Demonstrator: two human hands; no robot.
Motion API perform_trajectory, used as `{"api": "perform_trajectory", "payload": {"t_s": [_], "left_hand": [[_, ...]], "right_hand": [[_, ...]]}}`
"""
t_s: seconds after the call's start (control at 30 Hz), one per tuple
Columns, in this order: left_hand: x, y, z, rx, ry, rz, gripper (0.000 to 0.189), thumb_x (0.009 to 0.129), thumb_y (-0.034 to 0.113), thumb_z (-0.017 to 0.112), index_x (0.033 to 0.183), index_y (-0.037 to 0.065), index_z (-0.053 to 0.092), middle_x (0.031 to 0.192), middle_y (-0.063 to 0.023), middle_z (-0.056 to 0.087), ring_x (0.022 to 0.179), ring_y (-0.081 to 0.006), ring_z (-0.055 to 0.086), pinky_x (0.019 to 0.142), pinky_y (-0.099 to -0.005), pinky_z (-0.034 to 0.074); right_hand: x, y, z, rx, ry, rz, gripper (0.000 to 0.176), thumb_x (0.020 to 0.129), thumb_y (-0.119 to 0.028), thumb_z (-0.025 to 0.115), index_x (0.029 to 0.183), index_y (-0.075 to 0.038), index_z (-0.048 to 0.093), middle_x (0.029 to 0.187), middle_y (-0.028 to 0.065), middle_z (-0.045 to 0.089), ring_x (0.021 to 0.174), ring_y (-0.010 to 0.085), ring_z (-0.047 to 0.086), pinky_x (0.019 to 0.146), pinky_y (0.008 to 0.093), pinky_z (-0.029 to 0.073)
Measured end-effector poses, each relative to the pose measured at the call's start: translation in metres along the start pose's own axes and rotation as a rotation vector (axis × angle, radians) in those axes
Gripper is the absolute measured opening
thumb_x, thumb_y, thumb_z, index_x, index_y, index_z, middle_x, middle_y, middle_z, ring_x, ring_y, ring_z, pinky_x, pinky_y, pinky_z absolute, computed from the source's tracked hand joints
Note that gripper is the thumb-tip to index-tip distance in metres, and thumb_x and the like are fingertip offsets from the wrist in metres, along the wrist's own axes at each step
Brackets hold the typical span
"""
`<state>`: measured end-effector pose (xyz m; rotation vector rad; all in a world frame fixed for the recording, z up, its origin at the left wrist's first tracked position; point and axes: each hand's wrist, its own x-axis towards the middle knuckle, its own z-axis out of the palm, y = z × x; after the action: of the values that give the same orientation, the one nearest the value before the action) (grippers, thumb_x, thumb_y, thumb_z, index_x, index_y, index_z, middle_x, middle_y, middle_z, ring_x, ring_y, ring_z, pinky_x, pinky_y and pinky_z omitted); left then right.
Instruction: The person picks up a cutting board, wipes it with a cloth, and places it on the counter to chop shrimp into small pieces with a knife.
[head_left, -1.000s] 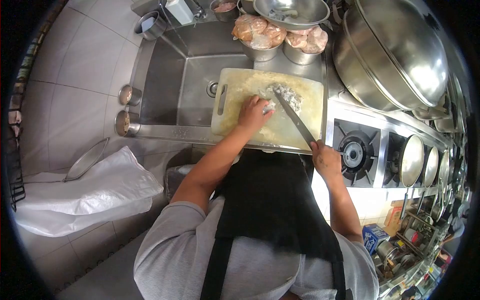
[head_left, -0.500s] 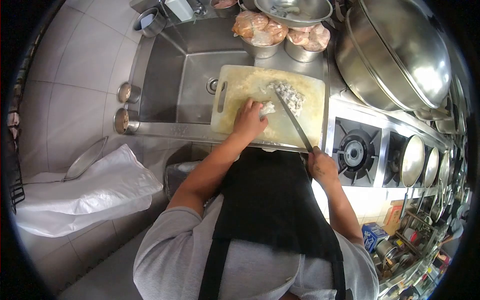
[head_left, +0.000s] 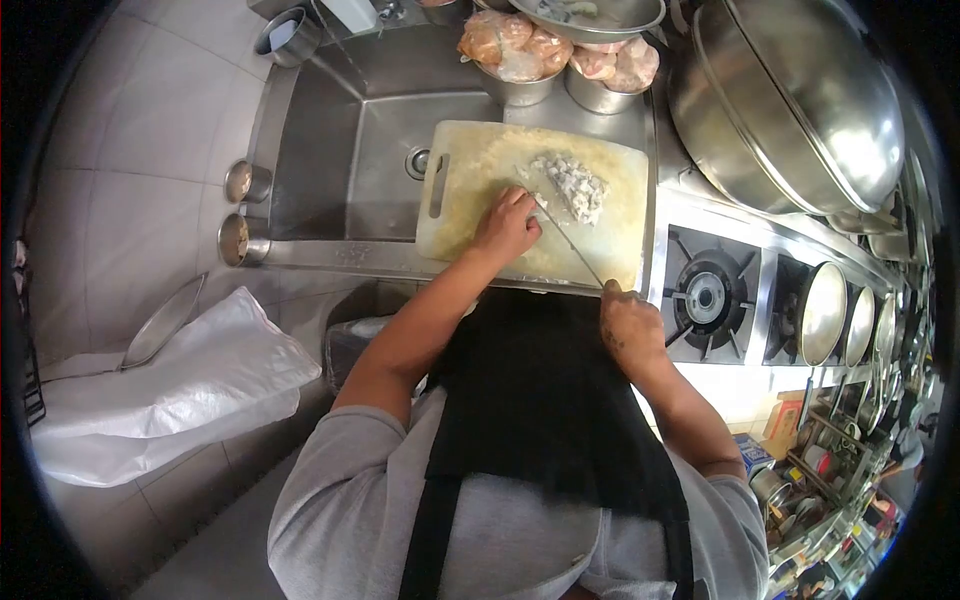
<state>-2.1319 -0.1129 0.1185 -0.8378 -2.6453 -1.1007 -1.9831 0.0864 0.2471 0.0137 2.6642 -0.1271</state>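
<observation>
My right hand (head_left: 632,325) grips the handle of a long knife (head_left: 572,243). The knife's thin blade slants up and left across a yellowed cutting board (head_left: 460,222), its tip beside the fingers of my left hand (head_left: 507,225). Those fingers are curled down on the board over a whitish food piece (head_left: 541,202), most of which they and the blade hide. Just right of the blade lies a heap of chopped, pale grey-white pieces (head_left: 578,188), too small to name exactly.
Left of the board is a steel sink (head_left: 330,190). Behind it stand pots with bagged pinkish food (head_left: 515,50) and a steel bowl (head_left: 600,22). Large steel basins (head_left: 790,110) and a gas burner (head_left: 706,295) are at right. Small cups (head_left: 243,240) sit at the sink's left edge.
The knife has moved left, from the chopped heap to the piece under my left hand, its edge now turned downward. My right hand has shifted slightly left and closer to my body.
</observation>
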Motion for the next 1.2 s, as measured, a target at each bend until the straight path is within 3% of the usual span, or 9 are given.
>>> {"api": "perform_trajectory", "payload": {"t_s": [0.1,0.27,0.43,0.63,0.83,0.97,1.07,1.13,1.2], "left_hand": [[0.000,-0.002,0.002,-0.020,-0.006,-0.029,0.022,0.074,0.007,0.068,0.094,0.001,0.061,0.098,-0.0153,0.057,0.096,-0.0368,0.058,0.081,-0.0460,0.050],[-0.003,0.002,0.002,-0.058,0.002,-0.070,0.024,0.074,0.010,0.071,0.095,0.002,0.062,0.102,-0.0153,0.061,0.099,-0.0363,0.060,0.083,-0.0440,0.051],[-0.013,-0.001,-0.002,-0.149,-0.016,-0.231,0.024,0.075,0.010,0.072,0.096,0.002,0.063,0.104,-0.0153,0.062,0.100,-0.0359,0.061,0.084,-0.0438,0.051],[-0.010,0.005,-0.010,0.023,0.020,-0.056,0.022,0.073,0.005,0.066,0.094,0.004,0.062,0.099,-0.0134,0.060,0.099,-0.0348,0.058,0.081,-0.0467,0.051],[-0.011,0.002,-0.002,0.019,-0.006,-0.129,0.017,0.072,0.005,0.065,0.088,0.002,0.061,0.098,-0.0130,0.060,0.098,-0.0352,0.058,0.082,-0.0471,0.051],[-0.015,0.000,0.005,-0.018,0.099,-0.044,0.018,0.073,0.005,0.068,0.089,0.001,0.060,0.094,-0.0144,0.059,0.095,-0.0371,0.058,0.081,-0.0463,0.050],[-0.014,0.000,-0.001,0.040,0.064,-0.061,0.020,0.075,0.005,0.068,0.093,0.002,0.061,0.095,-0.0139,0.060,0.095,-0.0370,0.058,0.082,-0.0459,0.051],[-0.019,0.007,-0.006,-0.065,0.034,-0.157,0.022,0.075,0.006,0.069,0.096,0.002,0.063,0.100,-0.0148,0.060,0.096,-0.0370,0.059,0.084,-0.0462,0.050],[-0.024,0.008,-0.009,-0.066,0.079,-0.116,0.024,0.075,0.007,0.069,0.098,0.001,0.063,0.102,-0.0155,0.060,0.097,-0.0373,0.058,0.085,-0.0463,0.050]], "right_hand": [[0.002,-0.004,-0.009,-0.037,-0.040,0.002,0.016,0.094,-0.008,0.048,0.107,-0.001,0.055,0.094,0.0238,0.071,0.084,0.0381,0.073,0.073,0.0443,0.060],[0.069,-0.016,0.045,0.076,0.055,-0.072,0.016,0.096,-0.012,0.048,0.105,0.000,0.056,0.091,0.0245,0.071,0.088,0.0370,0.072,0.076,0.0459,0.059],[0.063,0.003,0.009,0.208,0.006,-0.056,0.021,0.099,-0.018,0.047,0.104,0.000,0.055,0.091,0.0253,0.070,0.087,0.0411,0.071,0.076,0.0498,0.056],[0.041,0.018,0.011,0.175,0.051,-0.055,0.022,0.100,-0.019,0.045,0.102,0.000,0.056,0.089,0.0241,0.071,0.080,0.0419,0.071,0.073,0.0507,0.056],[0.013,-0.001,-0.012,-0.037,-0.067,-0.103,0.020,0.094,-0.008,0.047,0.110,0.002,0.055,0.086,0.0228,0.071,0.081,0.0377,0.073,0.070,0.0448,0.059],[0.055,-0.003,0.048,0.114,0.027,-0.162,0.018,0.094,-0.009,0.048,0.107,0.002,0.054,0.090,0.0243,0.071,0.084,0.0388,0.072,0.073,0.0459,0.059],[0.083,-0.021,0.044,0.168,0.045,-0.109,0.018,0.097,-0.013,0.046,0.106,0.001,0.053,0.093,0.0251,0.070,0.087,0.0403,0.071,0.076,0.0482,0.057],[0.072,-0.011,0.029,0.189,0.007,-0.120,0.019,0.098,-0.015,0.045,0.106,0.000,0.053,0.094,0.0252,0.070,0.088,0.0410,0.071,0.077,0.0490,0.057],[0.065,0.005,0.013,0.197,-0.018,-0.130,0.021,0.100,-0.017,0.043,0.107,0.000,0.053,0.095,0.0254,0.070,0.089,0.0418,0.070,0.078,0.0498,0.056]]}}
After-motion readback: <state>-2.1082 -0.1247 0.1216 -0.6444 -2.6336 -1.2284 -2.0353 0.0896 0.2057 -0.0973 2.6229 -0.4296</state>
